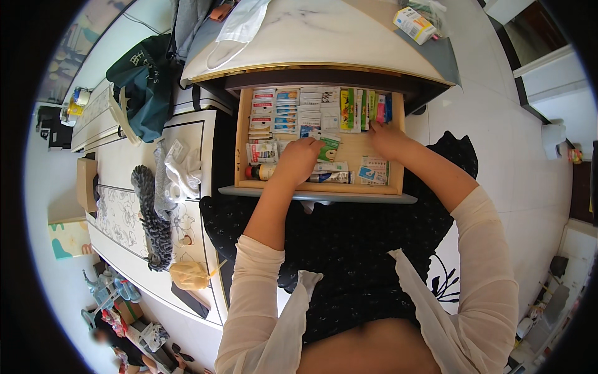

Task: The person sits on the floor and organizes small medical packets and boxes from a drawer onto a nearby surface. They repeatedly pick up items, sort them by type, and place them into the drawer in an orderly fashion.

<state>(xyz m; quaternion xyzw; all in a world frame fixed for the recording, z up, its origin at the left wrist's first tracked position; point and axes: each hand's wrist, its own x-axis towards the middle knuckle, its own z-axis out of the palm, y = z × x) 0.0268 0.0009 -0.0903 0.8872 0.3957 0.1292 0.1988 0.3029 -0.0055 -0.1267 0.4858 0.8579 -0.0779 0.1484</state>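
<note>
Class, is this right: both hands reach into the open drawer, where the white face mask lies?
One error: in the head view, the white face mask lies on the tabletop, not in the open drawer. The left hand and right hand do reach into it.

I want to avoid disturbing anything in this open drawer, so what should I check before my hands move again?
1. Drawer pulled out, contents reachable: ok.
2. Left hand at the green packet: ok, fingertips meet its edge; grip firmness cannot tell.
3. Right hand holding something: cannot tell, its fingertips are beside the colourful packets at the back right.
4. White sachets at the back left in rows: ok.
5. Red-capped bottle upright: not ok, it lies on its side.
6. Face mask outside the drawer: ok, on the tabletop.
</note>
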